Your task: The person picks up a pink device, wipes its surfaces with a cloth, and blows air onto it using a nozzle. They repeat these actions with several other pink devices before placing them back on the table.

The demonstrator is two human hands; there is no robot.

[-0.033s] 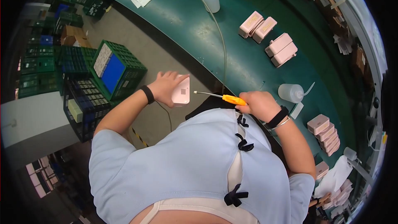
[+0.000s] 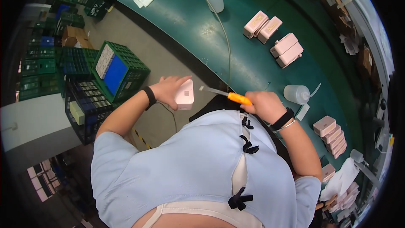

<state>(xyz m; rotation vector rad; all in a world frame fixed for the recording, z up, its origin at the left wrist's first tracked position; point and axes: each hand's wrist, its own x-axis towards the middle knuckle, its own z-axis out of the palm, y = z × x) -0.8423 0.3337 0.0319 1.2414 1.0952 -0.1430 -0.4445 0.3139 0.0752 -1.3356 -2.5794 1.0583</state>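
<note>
The person wears a light blue top (image 2: 168,164) with short sleeves. Close to its neck edge sits a big black bow (image 2: 240,199), made of flat ribbon. Above this bow, in one row, are two smaller black bows (image 2: 249,147), and along the row the top opens into a narrow gap, where white cloth (image 2: 239,177) can be seen. Left of the big bow runs a white neck band (image 2: 202,207). Far to its upper left, the left hand (image 2: 168,90) has a black wristband (image 2: 149,96); to its upper right, the right hand (image 2: 266,106) has a second black wristband (image 2: 283,119) and a thin silver-coloured bracelet (image 2: 287,126).
</note>
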